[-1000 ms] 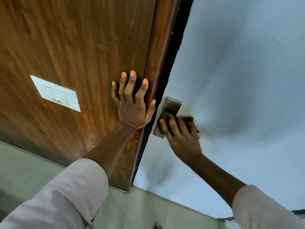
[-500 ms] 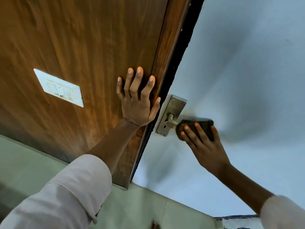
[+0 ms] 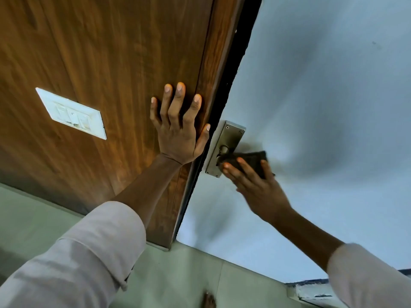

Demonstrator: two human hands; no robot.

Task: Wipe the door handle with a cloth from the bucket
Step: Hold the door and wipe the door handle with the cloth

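A metal door handle on a long steel backplate (image 3: 226, 143) is fixed to the pale blue-white door (image 3: 322, 96), near its left edge. My right hand (image 3: 253, 185) presses a dark cloth (image 3: 250, 160) around the lever, which the cloth hides almost entirely; only the round base of the handle (image 3: 223, 150) shows. My left hand (image 3: 180, 130) lies flat with spread fingers on the brown wooden panel (image 3: 111, 63), just left of the dark gap beside the door. No bucket is in view.
A white switch plate (image 3: 71, 113) sits on the wooden panel to the left. Pale green floor tiles (image 3: 189, 274) run below. A foot's toes (image 3: 209, 300) show at the bottom edge. A low ledge (image 3: 311, 292) lies at the bottom right.
My right hand slid the cloth from the backplate out along the lever, then back a little toward its base. The left hand stayed flat on the wood.
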